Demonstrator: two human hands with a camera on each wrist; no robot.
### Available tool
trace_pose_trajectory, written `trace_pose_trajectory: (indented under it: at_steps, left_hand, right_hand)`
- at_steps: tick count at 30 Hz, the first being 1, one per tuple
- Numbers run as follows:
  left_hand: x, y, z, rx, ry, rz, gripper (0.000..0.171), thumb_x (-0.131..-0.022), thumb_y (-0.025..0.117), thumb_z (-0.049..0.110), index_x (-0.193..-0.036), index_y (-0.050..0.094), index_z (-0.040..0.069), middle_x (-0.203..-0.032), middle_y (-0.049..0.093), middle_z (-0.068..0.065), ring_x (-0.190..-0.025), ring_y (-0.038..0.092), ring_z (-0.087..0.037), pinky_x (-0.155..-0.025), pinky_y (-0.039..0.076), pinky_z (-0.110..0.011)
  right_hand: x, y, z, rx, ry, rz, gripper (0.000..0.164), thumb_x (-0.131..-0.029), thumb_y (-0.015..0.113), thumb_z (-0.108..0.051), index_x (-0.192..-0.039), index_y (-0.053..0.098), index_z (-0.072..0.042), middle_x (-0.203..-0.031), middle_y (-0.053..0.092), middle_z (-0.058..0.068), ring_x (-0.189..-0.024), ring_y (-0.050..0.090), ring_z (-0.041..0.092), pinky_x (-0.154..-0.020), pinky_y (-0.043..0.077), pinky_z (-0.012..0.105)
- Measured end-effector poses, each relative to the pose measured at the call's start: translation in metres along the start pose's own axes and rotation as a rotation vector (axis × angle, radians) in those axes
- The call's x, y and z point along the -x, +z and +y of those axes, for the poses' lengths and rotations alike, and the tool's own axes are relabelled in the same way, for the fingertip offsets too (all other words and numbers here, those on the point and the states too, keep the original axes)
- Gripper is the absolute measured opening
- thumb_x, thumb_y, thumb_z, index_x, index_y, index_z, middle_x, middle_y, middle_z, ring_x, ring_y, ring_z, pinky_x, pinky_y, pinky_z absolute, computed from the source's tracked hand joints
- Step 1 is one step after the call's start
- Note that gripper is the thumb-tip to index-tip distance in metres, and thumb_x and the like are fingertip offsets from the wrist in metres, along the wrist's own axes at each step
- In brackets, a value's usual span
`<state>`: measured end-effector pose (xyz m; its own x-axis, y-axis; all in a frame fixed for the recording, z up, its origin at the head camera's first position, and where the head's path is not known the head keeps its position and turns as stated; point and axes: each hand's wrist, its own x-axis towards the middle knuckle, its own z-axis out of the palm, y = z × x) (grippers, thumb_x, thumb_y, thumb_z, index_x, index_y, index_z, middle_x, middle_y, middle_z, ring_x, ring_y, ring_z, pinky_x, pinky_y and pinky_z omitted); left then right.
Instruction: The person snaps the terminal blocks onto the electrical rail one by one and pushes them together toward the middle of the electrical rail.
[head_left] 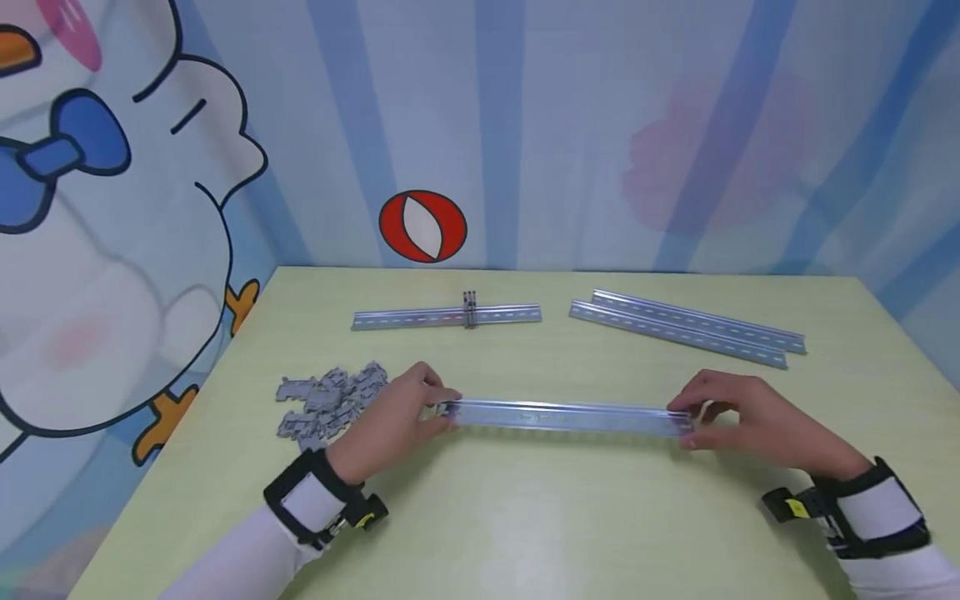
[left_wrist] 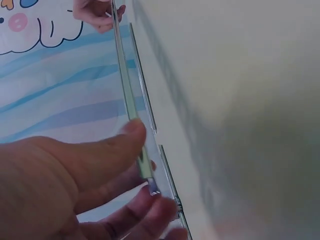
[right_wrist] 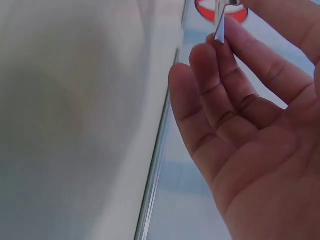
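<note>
A long, shiny, see-through toy track strip (head_left: 562, 418) is held level above the table between both hands. My left hand (head_left: 396, 417) pinches its left end; in the left wrist view the thumb (left_wrist: 132, 131) lies along one side of the strip, with fingers on the other. At the opposite end my right hand (head_left: 750, 421) grips the strip between thumb and fingers. Only a small tip of the strip (right_wrist: 220, 32) shows in the right wrist view. Close by my left hand lies a pile of small grey plastic pieces (head_left: 330, 400), partly hidden behind that hand.
Farther back on the pale yellow table (head_left: 525, 517) lies a road-patterned track (head_left: 405, 318) with a dark upright connector (head_left: 469, 309) across it. Two more road strips (head_left: 682, 335) lie side by side at the back right. A printed cloth backdrop (head_left: 570, 150) rises behind.
</note>
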<state>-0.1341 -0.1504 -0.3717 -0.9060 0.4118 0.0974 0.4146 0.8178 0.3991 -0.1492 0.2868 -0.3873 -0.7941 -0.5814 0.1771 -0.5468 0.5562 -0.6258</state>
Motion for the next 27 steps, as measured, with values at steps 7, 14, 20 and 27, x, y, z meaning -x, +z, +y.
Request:
trace_pose_trajectory:
  at_steps: [7,14,20,27]
  left_hand:
    - [0.031,0.009,0.000,-0.192,0.020,0.063,0.034,-0.078,0.082,0.022,-0.109,0.075,0.010,-0.101,0.062,-0.001,-0.084,0.057,-0.014,-0.069,0.050,-0.029]
    - [0.036,0.017,0.001,-0.102,0.014,0.075,0.033,-0.076,0.083,0.013,-0.105,0.074,0.001,-0.091,0.056,-0.003,-0.076,0.050,-0.009,-0.067,0.048,-0.026]
    - [0.038,0.014,-0.004,-0.030,-0.045,0.042,0.031,-0.076,0.083,0.014,-0.104,0.074,0.003,-0.092,0.060,-0.004,-0.076,0.053,-0.009,-0.066,0.049,-0.026]
    - [0.025,-0.013,-0.029,-0.003,-0.174,0.114,0.031,-0.080,0.081,0.016,-0.108,0.073,0.004,-0.094,0.068,-0.008,-0.077,0.058,-0.017,-0.066,0.048,-0.031]
  right_hand:
    - [-0.014,0.022,-0.010,0.021,-0.038,-0.096,0.031,-0.076,0.083,-0.033,-0.101,0.069,-0.023,-0.093,0.063,-0.009,-0.076,0.056,0.008,-0.065,0.050,0.024]
    - [-0.016,0.027,-0.016,-0.017,0.061,-0.150,0.033,-0.075,0.084,-0.030,-0.102,0.070,-0.018,-0.091,0.060,-0.005,-0.075,0.058,0.009,-0.065,0.051,0.023]
    - [-0.016,0.033,-0.020,0.113,-0.022,-0.070,0.035,-0.078,0.082,-0.032,-0.109,0.072,-0.021,-0.097,0.061,-0.012,-0.083,0.055,0.007,-0.068,0.048,0.023]
    - [-0.018,0.036,-0.024,0.193,-0.159,-0.017,0.032,-0.075,0.083,-0.011,-0.104,0.076,-0.022,-0.096,0.060,-0.013,-0.083,0.056,0.003,-0.067,0.048,0.022]
